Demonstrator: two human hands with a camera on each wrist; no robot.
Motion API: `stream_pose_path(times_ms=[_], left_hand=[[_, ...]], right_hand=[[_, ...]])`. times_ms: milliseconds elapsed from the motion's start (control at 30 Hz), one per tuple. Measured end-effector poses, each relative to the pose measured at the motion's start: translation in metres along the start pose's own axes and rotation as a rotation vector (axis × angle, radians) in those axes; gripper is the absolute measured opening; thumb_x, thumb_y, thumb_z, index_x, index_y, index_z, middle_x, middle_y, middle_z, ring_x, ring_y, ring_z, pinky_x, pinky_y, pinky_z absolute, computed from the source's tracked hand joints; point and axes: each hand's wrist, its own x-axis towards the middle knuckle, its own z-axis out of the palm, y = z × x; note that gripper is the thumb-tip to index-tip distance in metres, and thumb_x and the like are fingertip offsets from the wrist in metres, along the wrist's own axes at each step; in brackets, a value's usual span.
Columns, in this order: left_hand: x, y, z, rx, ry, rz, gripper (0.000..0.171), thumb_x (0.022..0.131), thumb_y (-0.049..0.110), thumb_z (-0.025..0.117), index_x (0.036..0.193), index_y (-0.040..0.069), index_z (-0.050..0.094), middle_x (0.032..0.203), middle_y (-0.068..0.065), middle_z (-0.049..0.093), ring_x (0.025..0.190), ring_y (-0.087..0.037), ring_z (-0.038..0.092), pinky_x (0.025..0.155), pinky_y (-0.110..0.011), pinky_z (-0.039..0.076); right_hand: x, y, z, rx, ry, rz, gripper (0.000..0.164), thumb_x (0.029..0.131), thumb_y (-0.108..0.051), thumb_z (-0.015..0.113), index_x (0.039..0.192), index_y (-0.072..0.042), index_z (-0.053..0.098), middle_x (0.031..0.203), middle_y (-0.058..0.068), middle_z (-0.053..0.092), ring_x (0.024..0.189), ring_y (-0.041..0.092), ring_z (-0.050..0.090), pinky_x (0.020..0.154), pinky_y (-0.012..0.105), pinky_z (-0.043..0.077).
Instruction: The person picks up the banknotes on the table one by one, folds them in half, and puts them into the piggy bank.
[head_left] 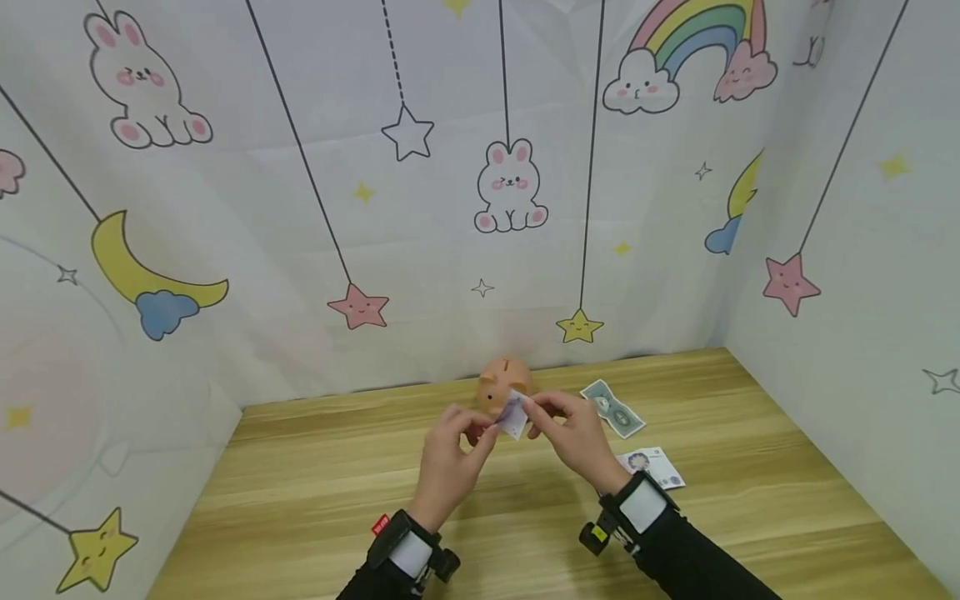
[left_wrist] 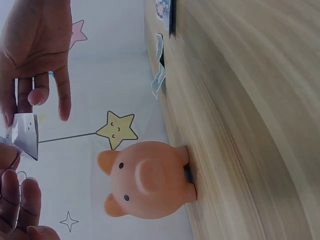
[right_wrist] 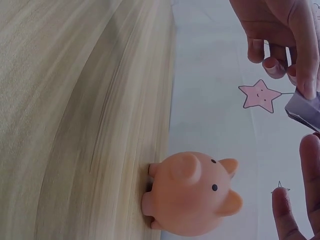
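Between both hands, in front of the piggy bank, is a small folded purple-and-white banknote (head_left: 514,415). My left hand (head_left: 452,460) pinches its left edge with thumb and fingers. At its right side my right hand (head_left: 576,433) pinches it between thumb and forefinger. The other right fingers are bent loosely, as the left wrist view shows. Behind the note stands an orange piggy bank (head_left: 507,372), upright, with a slot in its back; its snout (left_wrist: 149,176) faces me. In the right wrist view the folded note (right_wrist: 306,107) is partly cut off.
Right of the piggy bank lies a creased green banknote (head_left: 613,410). Nearer, partly behind my right wrist, is a pale banknote (head_left: 660,467). A wooden table (head_left: 315,492) bears everything. A white cloth wall (head_left: 435,242) with cartoon prints rises behind it and at both sides.
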Motion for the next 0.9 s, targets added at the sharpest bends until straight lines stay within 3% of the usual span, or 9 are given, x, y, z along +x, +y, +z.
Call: stream_pose_path(times_ms=[167, 333, 600, 900], left_hand=[[-0.0002, 0.0004, 0.0042, 0.091, 0.011, 0.050, 0.009, 0.093, 0.010, 0.084, 0.091, 0.013, 0.076, 0.084, 0.003, 0.059, 0.073, -0.011, 0.058, 0.060, -0.022, 0.044], [0.0000, 0.0000, 0.0062, 0.209, 0.017, 0.155, 0.011, 0.091, 0.009, 0.086, 0.092, 0.014, 0.076, 0.081, 0.004, 0.054, 0.069, -0.013, 0.055, 0.059, -0.022, 0.041], [0.0026, -0.0017, 0.0065, 0.413, 0.058, 0.378, 0.017, 0.084, 0.009, 0.092, 0.090, 0.014, 0.077, 0.081, 0.004, 0.056, 0.066, -0.009, 0.052, 0.059, -0.026, 0.043], [0.0028, 0.0026, 0.0060, 0.635, 0.064, 0.517, 0.015, 0.083, 0.011, 0.093, 0.090, 0.013, 0.079, 0.082, 0.001, 0.059, 0.071, -0.015, 0.062, 0.060, -0.032, 0.045]], right_hand=[[-0.0004, 0.0006, 0.0019, -0.013, -0.006, 0.005, 0.012, 0.105, -0.015, 0.070, 0.100, -0.009, 0.080, 0.076, 0.004, 0.076, 0.070, 0.014, 0.071, 0.061, 0.027, 0.048], [-0.0001, 0.0016, 0.0024, -0.015, -0.016, -0.009, 0.011, 0.105, -0.015, 0.070, 0.102, -0.010, 0.079, 0.077, -0.003, 0.076, 0.072, 0.014, 0.072, 0.068, 0.033, 0.054], [-0.0014, 0.0026, 0.0023, -0.002, -0.047, -0.040, 0.010, 0.105, -0.012, 0.069, 0.106, -0.008, 0.079, 0.087, 0.008, 0.079, 0.070, 0.011, 0.074, 0.072, 0.035, 0.056], [-0.0039, 0.0027, 0.0020, -0.003, -0.056, 0.005, 0.013, 0.106, -0.015, 0.069, 0.110, -0.009, 0.079, 0.093, 0.003, 0.080, 0.072, 0.011, 0.074, 0.074, 0.030, 0.055]])
